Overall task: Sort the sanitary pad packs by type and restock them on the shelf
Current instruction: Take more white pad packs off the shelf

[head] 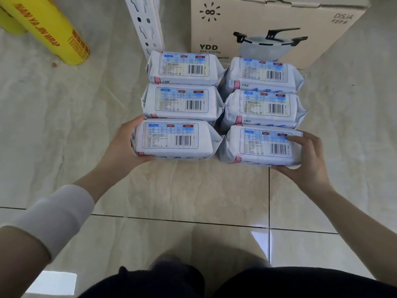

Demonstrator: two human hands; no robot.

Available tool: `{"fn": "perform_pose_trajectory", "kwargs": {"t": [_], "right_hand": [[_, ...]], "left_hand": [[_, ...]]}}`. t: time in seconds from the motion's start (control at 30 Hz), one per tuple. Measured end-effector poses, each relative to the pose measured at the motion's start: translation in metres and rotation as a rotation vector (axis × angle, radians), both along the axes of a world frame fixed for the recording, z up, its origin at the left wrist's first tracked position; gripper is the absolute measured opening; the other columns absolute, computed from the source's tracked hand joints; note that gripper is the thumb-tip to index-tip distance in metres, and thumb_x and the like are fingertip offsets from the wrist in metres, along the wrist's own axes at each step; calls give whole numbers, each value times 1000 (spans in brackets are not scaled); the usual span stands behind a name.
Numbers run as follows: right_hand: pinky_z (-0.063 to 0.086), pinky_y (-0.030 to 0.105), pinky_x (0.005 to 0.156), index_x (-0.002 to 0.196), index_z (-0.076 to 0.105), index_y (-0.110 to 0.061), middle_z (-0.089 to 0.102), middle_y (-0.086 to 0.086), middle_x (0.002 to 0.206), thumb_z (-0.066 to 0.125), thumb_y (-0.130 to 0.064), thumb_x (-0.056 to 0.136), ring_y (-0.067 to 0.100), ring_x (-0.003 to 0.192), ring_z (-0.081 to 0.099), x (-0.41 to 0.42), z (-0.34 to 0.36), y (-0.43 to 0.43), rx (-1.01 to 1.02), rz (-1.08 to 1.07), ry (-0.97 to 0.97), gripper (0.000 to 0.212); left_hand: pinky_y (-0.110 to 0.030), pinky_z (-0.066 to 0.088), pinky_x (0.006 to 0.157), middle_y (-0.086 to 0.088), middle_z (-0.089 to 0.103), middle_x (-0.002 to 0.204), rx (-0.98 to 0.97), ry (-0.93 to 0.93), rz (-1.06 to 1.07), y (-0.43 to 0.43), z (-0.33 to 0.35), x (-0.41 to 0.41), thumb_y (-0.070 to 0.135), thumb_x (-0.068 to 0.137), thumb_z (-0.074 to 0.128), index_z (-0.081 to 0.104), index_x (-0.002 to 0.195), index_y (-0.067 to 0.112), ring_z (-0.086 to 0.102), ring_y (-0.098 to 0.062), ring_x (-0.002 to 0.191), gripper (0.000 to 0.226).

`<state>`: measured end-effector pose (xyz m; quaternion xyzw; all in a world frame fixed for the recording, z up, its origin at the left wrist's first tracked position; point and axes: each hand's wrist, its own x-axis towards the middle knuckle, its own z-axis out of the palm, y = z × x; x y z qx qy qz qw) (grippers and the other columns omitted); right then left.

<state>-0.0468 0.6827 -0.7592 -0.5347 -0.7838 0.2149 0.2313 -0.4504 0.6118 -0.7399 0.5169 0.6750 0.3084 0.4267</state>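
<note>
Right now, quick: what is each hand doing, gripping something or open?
Left hand: grips the end of the near-left pack.
Right hand: grips the end of the near-right pack.

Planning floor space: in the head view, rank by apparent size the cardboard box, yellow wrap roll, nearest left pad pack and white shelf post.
1. cardboard box
2. yellow wrap roll and nearest left pad pack: alike, roll cropped, unranked
3. white shelf post
</note>
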Motion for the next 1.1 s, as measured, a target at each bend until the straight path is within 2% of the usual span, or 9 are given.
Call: {"fn": "perform_pose_trajectory", "kwargs": {"t": [0.07,0.23,0.4,0.5,0.6,0.73,0.8,0.9,1.1], "right_hand": [[28,12,103,120,50,-6,41,25,124,89,-9,50,26,119,39,-2,0,-1,-3,-2,4,80],[27,8,103,119,50,-7,42,26,121,89,-10,50,25,117,40,-4,-2,0,18,10,13,80],[28,11,105,119,51,-3,41,27,121,90,-9,49,23,119,39,-4,-3,0,22,22,11,81],[28,12,105,122,49,-2,39,29,125,89,-16,51,18,124,33,-1,-3,0,18,43,13,83],[42,26,95,129,42,0,35,27,130,81,-34,55,25,127,34,-1,1,-7,1,-37,41,91],[47,31,79,134,37,-3,38,4,124,80,-31,54,5,113,41,-3,4,-14,-128,-150,143,95],[47,32,78,133,39,-5,38,-2,120,81,-27,56,-7,108,39,-4,3,-12,-135,-156,155,91],[50,38,80,131,41,-3,39,-1,118,81,-26,57,1,103,40,-6,3,-10,-131,-143,144,87],[51,47,81,131,40,-1,38,0,118,78,-31,58,8,105,39,-8,4,-8,-108,-122,129,87]], "left_hand": [[-11,47,83,13,61,114,25,-2,18,0,2,7,6,62,84,49,123,29,57,-1,107,74],[-11,43,92,19,54,120,29,-8,19,0,0,11,1,62,82,41,127,39,50,6,113,86],[0,39,80,38,51,109,20,20,39,1,3,17,-1,64,80,35,121,47,48,16,107,87],[-4,41,83,34,50,115,-12,-5,60,-2,0,15,0,64,80,31,129,45,49,14,109,93],[-19,40,98,15,42,137,-62,-51,111,-8,-3,11,5,66,80,18,146,26,44,1,122,103],[-2,39,79,34,42,116,-69,-15,169,-11,-5,14,4,69,77,23,139,32,50,9,103,93],[-6,40,79,36,41,112,-66,8,175,-11,-6,14,4,69,77,23,132,39,50,3,105,90],[-10,37,82,36,40,113,-68,18,166,-11,-4,14,5,70,76,23,138,35,49,-4,110,91],[6,36,73,38,44,106,-53,35,153,-10,4,21,1,71,75,24,123,46,46,29,93,85]]}}
